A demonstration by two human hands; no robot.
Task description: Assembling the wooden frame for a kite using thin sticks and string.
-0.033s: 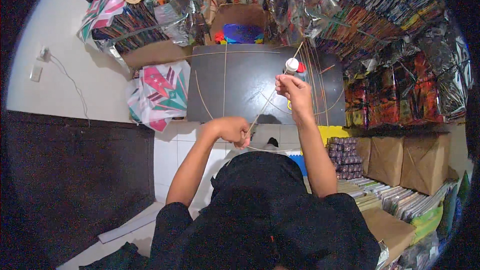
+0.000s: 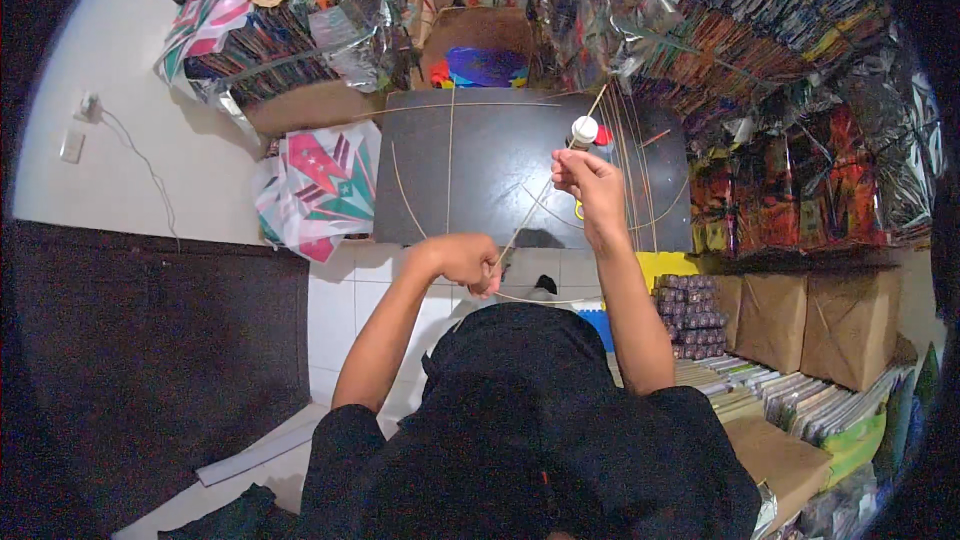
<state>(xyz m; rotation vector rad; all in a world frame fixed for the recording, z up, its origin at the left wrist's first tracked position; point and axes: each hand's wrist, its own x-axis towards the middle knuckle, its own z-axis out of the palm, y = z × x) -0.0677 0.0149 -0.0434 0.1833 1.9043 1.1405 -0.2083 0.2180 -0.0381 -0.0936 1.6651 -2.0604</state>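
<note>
Here, left fingers (image 2: 487, 282) and right fingers (image 2: 566, 164) pinch a slender, straight tan stick (image 2: 527, 218).

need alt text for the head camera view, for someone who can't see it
A person's left hand and right hand hold a thin pale stick slantwise between them, near a dark table. More thin sticks and a white-topped object are on the table; plastic-wrapped bundles are piled behind it.
</note>
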